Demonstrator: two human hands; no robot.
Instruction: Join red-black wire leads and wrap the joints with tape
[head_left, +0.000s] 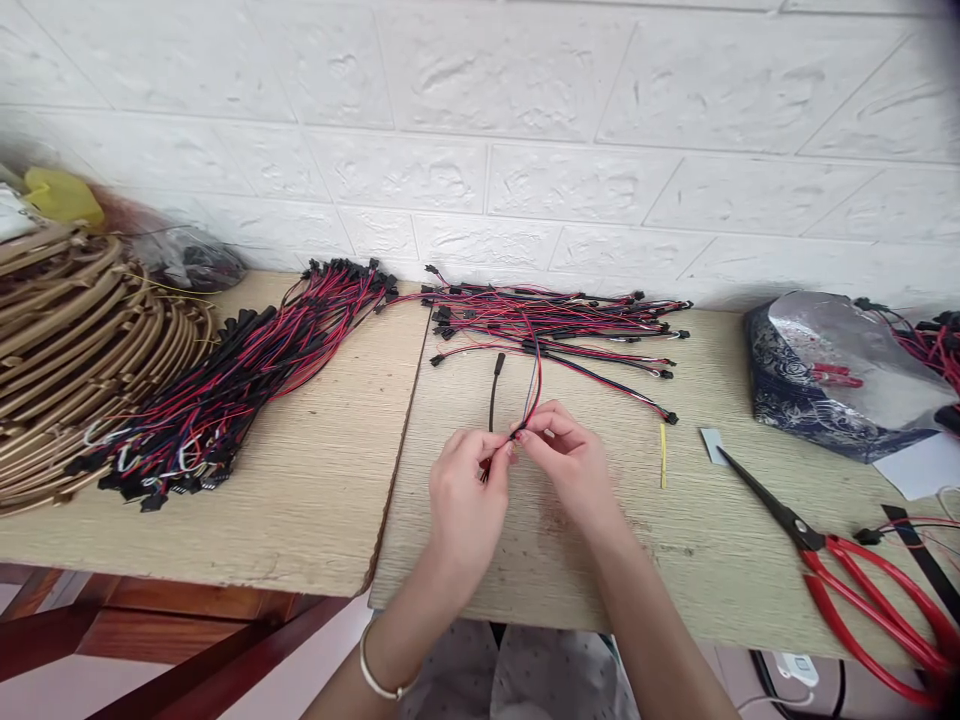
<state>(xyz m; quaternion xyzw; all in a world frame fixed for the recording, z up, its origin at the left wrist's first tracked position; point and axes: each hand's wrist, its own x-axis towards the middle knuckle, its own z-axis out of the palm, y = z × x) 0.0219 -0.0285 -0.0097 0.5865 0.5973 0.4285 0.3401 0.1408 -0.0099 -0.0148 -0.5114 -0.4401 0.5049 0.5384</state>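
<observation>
Near the middle of the table, my left hand [471,492] and my right hand [564,460] meet with fingertips pinched on one wire harness [537,375]. Its red, blue and black wires arch up from my fingers toward the pile behind. A black cable [493,395] with a thick dark end rises from behind my left fingers. What lies right between the fingertips is small and partly covered. Just beyond my hands is a loose pile of wire harnesses [555,315] with black connectors.
At left lie a thick bundle of harnesses [255,370] and stacked tan hoops [97,350]. Right of my hands are a yellow strip [663,456], a small pale card [713,446] and red-handled scissors [817,545]. A dark patterned bag [787,380] stands at the back right, before the white wall.
</observation>
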